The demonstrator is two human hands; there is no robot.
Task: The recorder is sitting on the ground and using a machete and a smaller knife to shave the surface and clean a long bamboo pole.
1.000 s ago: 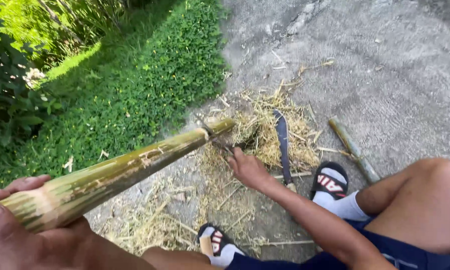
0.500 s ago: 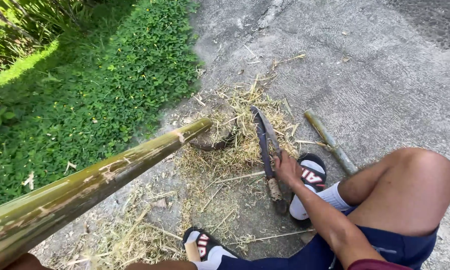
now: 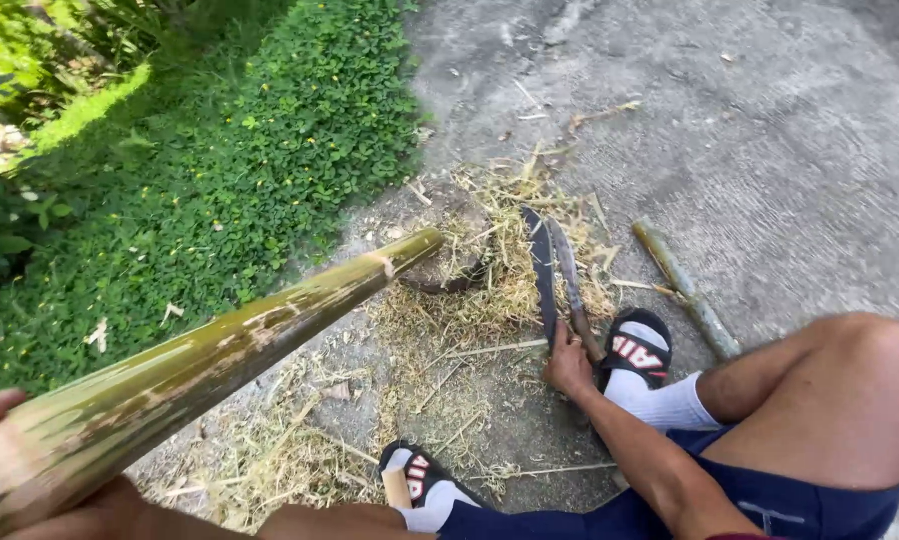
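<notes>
My left hand [image 3: 10,470] grips the thick near end of a long green bamboo pole [image 3: 230,345] at the lower left. The pole slants up to the right and its far tip rests on a round wooden block [image 3: 450,270] on the ground. My right hand [image 3: 568,362] reaches down beside my right foot and closes on the handle of a long curved machete [image 3: 545,270]. The machete lies on the ground with a thin strip next to its blade. Dry bamboo shavings [image 3: 490,300] are scattered around the block.
My feet wear socks and black slide sandals [image 3: 638,350], the other sandal [image 3: 415,480] near the bottom. A short bamboo piece [image 3: 685,290] lies on the concrete [image 3: 770,130] to the right. Green ground cover [image 3: 220,170] fills the left side.
My right hand left the pole's far tip, moved down to the right and took hold of the machete handle. The view shifted, and the pole's near end now sits lower left.
</notes>
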